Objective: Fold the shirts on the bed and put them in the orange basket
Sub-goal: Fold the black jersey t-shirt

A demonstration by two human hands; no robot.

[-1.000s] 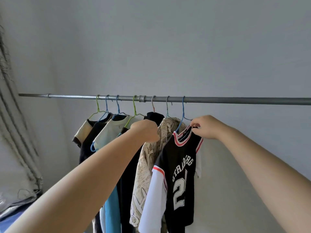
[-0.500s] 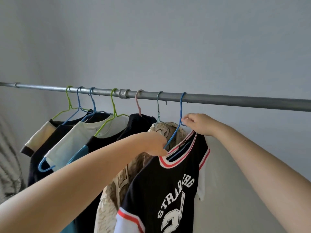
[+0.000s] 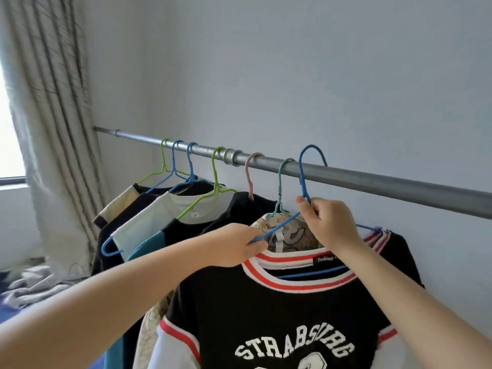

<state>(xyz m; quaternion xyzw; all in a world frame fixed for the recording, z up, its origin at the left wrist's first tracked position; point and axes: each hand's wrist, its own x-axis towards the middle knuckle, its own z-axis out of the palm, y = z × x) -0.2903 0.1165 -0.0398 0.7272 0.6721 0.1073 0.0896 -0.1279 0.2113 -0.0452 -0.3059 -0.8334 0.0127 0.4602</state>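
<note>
Against a pale wall, the steel rail [image 3: 346,177] now tilts across the view. The blue hanger [image 3: 303,182] has been lifted so its hook rises above the rail. Right hand [image 3: 328,225] pinches its neck; left hand [image 3: 237,245] grips its shoulder wire, carrying the black Strasbourg jersey [image 3: 279,315].

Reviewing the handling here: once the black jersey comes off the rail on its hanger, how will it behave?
The black jersey is probably floppy and light: it drapes from the blue hanger. The right hand pinches the hanger's neck, so it may swing.
</note>
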